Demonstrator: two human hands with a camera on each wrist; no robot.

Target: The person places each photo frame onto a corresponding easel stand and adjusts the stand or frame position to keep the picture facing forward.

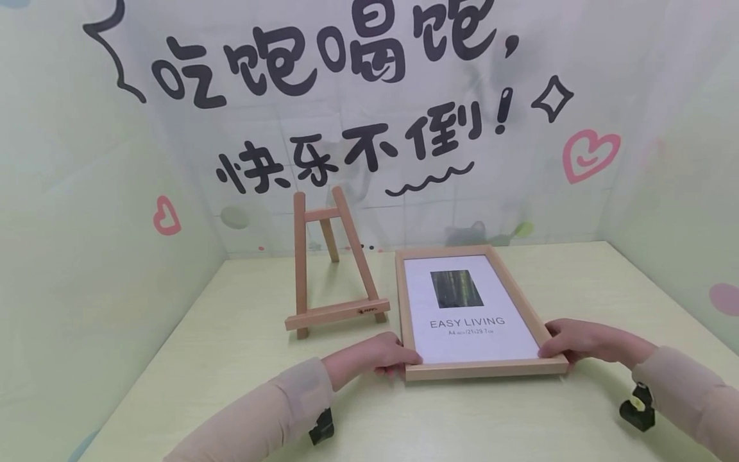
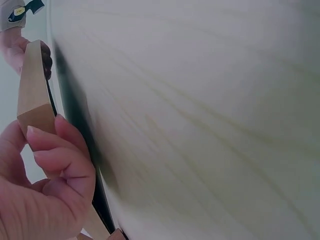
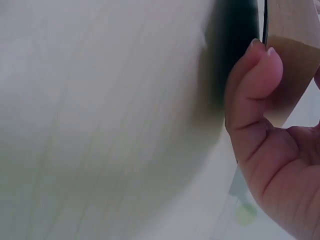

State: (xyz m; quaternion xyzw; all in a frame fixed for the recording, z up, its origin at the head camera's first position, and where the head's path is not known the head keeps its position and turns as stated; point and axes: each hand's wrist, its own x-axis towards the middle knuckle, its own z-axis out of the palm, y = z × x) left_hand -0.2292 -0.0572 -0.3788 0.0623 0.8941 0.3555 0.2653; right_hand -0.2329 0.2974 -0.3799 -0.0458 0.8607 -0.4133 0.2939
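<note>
A picture frame [image 1: 485,370] with a light wooden border holds a white sheet that reads "EASY LIVING" under a small dark forest picture. My left hand [image 1: 391,353] grips its near left corner, thumb over the border. At the near right corner, my right hand [image 1: 577,340] holds the frame the same way. In the left wrist view, the left hand's [image 2: 55,180] fingers curl under the wooden edge [image 2: 35,85], and a dark shadow lies below it. The right wrist view has the right hand's [image 3: 275,135] fingers bent beneath the wooden corner [image 3: 292,60].
To the left of the frame, a small wooden easel [image 1: 337,312] stands upright on the pale wood-grain table [image 1: 242,398]. Behind the table hangs a white backdrop [image 1: 369,224] with black lettering and pink hearts. Pale side walls [image 1: 86,256] close in the table left and right.
</note>
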